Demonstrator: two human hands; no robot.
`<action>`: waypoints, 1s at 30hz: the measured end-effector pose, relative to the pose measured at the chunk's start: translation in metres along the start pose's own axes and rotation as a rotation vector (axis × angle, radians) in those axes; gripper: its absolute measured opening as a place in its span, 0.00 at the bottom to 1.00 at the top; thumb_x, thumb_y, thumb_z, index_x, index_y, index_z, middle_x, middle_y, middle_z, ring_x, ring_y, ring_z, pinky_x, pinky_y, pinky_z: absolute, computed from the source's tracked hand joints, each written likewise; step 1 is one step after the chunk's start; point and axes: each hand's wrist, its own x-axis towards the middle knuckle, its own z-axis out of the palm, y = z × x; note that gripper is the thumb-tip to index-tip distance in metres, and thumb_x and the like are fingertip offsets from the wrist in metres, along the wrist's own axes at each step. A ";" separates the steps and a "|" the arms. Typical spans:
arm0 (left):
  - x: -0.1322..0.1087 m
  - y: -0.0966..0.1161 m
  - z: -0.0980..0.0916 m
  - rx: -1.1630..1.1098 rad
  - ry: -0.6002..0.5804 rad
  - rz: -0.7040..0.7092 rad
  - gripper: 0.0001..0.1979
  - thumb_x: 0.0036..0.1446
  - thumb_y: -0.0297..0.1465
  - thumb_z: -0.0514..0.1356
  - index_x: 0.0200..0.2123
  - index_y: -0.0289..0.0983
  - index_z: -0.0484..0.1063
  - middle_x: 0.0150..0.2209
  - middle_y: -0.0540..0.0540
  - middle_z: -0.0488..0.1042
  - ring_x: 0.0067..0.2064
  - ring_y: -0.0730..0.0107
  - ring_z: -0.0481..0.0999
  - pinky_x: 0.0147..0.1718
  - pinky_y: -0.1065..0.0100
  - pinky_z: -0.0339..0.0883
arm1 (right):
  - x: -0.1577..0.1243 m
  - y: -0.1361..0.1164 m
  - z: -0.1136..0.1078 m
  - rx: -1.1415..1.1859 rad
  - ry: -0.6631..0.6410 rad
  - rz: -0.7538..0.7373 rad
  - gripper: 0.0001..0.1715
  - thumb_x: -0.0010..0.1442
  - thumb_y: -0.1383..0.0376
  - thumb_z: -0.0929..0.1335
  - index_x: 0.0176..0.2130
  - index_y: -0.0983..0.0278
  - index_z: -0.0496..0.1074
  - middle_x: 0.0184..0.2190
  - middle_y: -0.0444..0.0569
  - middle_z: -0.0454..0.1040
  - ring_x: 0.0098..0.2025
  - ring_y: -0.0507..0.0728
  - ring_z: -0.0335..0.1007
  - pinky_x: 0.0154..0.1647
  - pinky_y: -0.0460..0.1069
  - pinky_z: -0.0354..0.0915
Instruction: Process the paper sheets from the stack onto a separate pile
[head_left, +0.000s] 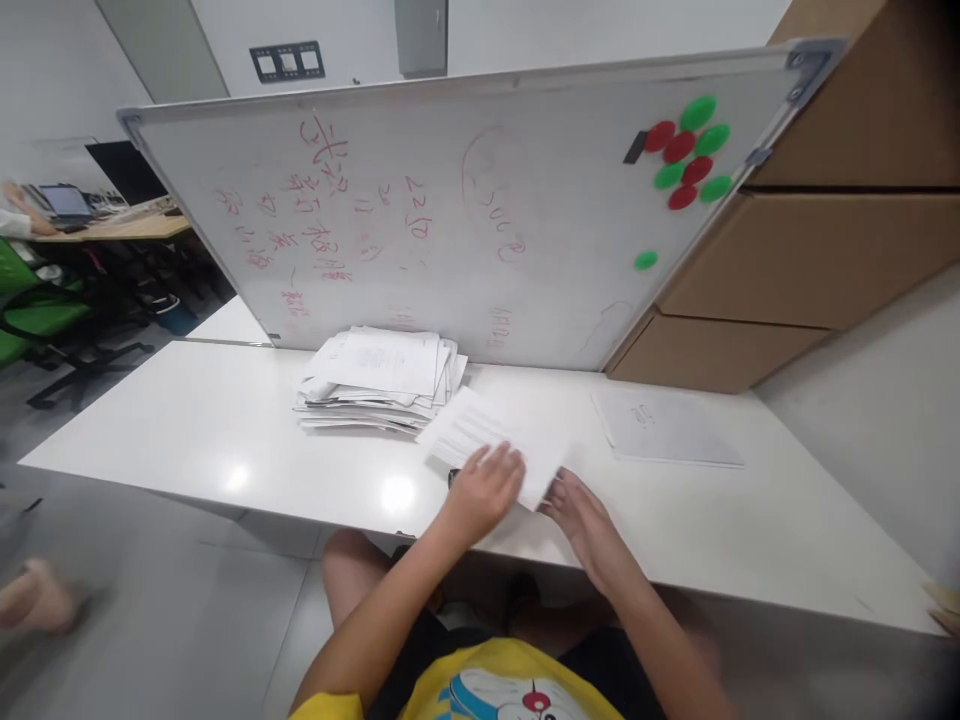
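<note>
Obs: sheet (480, 428) lies skewed on the table (187, 420), its far corner just beside the stack (379, 380), its near edge close to the table's front edge.

Left hand (484, 490): palm down on the sheet's near part, fingers spread and flat.
Right hand (583, 512): at the sheet's near right corner, fingers extended. Cannot tell whether it pinches the edge or only touches it.

A small dark item (453, 478) shows at the sheet's near left edge, mostly hidden; not identifiable.

Also: 1 flat paper (667, 428) to the right, well apart from the hands. Whiteboard (450, 230) leans behind the stack against the boxes (825, 260).

Risks (judgement):
1. Sheet sits near the front edge, and the tabletop looks glossy. A sideways push from the left hand could slide it off onto the lap.
2. Stack is ragged, with edges fanned out. A brush from the sheet or a forearm could drag the top pages loose.
3. 2 hands pulling opposite ways on 1 thin sheet could crease or tear it.
4. Hidden dark item could snag the sheet's underside.
</note>
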 end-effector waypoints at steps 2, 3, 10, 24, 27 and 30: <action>0.006 0.019 0.001 -0.032 -0.062 0.138 0.19 0.63 0.23 0.49 0.55 0.34 0.67 0.57 0.37 0.71 0.65 0.58 0.61 0.61 0.54 0.61 | 0.005 0.003 0.014 0.109 0.035 0.023 0.30 0.55 0.46 0.67 0.51 0.60 0.70 0.48 0.54 0.77 0.51 0.63 0.73 0.51 0.55 0.69; 0.010 0.022 0.000 -0.054 -0.104 0.204 0.19 0.62 0.23 0.50 0.55 0.34 0.67 0.57 0.37 0.71 0.65 0.59 0.60 0.62 0.55 0.59 | 0.008 0.006 0.016 0.116 0.075 0.013 0.30 0.54 0.48 0.69 0.51 0.61 0.70 0.48 0.53 0.77 0.53 0.63 0.72 0.53 0.55 0.68; 0.035 -0.094 -0.036 0.019 -0.303 -0.174 0.27 0.58 0.27 0.55 0.62 0.36 0.61 0.64 0.38 0.61 0.68 0.52 0.52 0.64 0.47 0.49 | 0.003 0.036 -0.049 0.153 0.250 0.091 0.33 0.49 0.52 0.74 0.51 0.63 0.72 0.48 0.52 0.78 0.53 0.64 0.72 0.58 0.58 0.65; -0.002 -0.031 -0.043 0.279 -0.095 -0.588 0.23 0.61 0.21 0.46 0.57 0.32 0.66 0.56 0.34 0.71 0.58 0.49 0.69 0.49 0.51 0.62 | -0.046 0.042 -0.129 -0.101 0.085 0.266 0.30 0.49 0.54 0.74 0.49 0.61 0.72 0.49 0.54 0.78 0.50 0.67 0.74 0.50 0.59 0.70; -0.001 0.064 -0.015 0.161 -0.078 -0.348 0.24 0.59 0.19 0.47 0.58 0.29 0.64 0.55 0.34 0.71 0.59 0.53 0.68 0.51 0.56 0.61 | -0.046 0.053 -0.123 -0.044 0.065 0.252 0.29 0.49 0.55 0.73 0.50 0.60 0.71 0.48 0.52 0.78 0.50 0.66 0.74 0.51 0.59 0.69; 0.001 0.132 0.019 -0.032 -0.249 -0.078 0.17 0.62 0.24 0.51 0.53 0.27 0.68 0.47 0.34 0.76 0.58 0.52 0.69 0.49 0.57 0.63 | -0.043 0.067 -0.119 0.019 0.082 0.229 0.29 0.50 0.54 0.73 0.51 0.60 0.71 0.47 0.51 0.79 0.51 0.65 0.74 0.52 0.59 0.69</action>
